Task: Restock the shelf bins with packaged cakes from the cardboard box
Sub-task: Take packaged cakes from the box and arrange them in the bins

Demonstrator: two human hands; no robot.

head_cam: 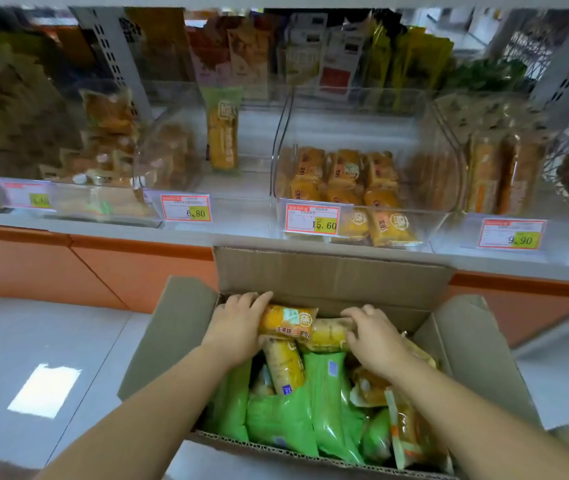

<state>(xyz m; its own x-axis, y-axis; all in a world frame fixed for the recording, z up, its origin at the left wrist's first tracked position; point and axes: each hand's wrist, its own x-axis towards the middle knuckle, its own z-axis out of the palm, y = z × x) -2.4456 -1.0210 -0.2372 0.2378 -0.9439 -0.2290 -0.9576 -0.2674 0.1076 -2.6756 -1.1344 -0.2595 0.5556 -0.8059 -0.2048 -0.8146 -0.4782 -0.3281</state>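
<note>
A brown corrugated cardboard box (328,271) is sitting open on the pale glossy floor (51,341), its flaps spreading outward in front of a white shelf (241,233). Both hands are reaching into its far end. The left hand (238,327) is gripping one end of a yellow cake pack (288,322), a short, plump pillow of shiny crinkled film, with its fingers curling over the top edge. The right hand (376,337) is clasping a second cake pack (328,336) just beside the first, fingers bending down over its rounded side. Beneath them, long green packs (283,420) and more yellow ones are lying jumbled in the box, their slick wrappers catching the light. On the shelf above, a clear hard-plastic bin (425,168) with curved walls is holding a shallow layer of orange-wrapped cakes (342,178), and a red-bordered price tag (312,220) is hanging on its front. In the neighbouring bin to the left, one long pack (222,133) is standing upright.
</note>
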